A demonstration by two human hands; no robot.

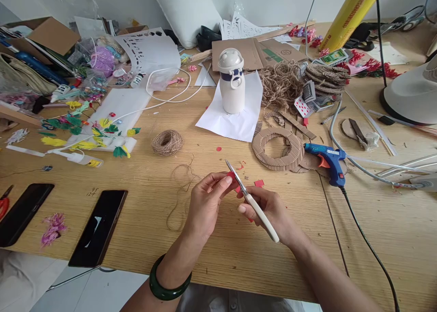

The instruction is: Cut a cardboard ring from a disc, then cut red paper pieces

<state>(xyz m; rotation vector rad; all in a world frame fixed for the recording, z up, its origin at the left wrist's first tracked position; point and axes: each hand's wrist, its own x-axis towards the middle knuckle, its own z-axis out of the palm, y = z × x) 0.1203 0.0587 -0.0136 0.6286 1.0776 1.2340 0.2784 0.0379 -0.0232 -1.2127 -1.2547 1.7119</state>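
My left hand (209, 202) pinches a small red paper piece (231, 174) between thumb and fingertips. Closed around the white handle of a pair of scissors (261, 216) is my right hand (268, 209). The scissor blades point up and left, right against the red piece; whether they cut into it I cannot tell. Red scraps (259, 183) lie on the table just beyond and beneath my right hand. A red paper disc (219, 149) rests farther back. Left of it sits a ball of twine (167, 143), its loose strand trailing toward my left hand.
A blue glue gun (327, 159) with a black cord lies right, beside a corrugated cardboard ring (278, 149). A white bottle (232, 82) stands on white paper (205, 121). Phones (99, 225) lie front left. Craft flowers (102, 132) and jute rope (282, 82) occupy the back.
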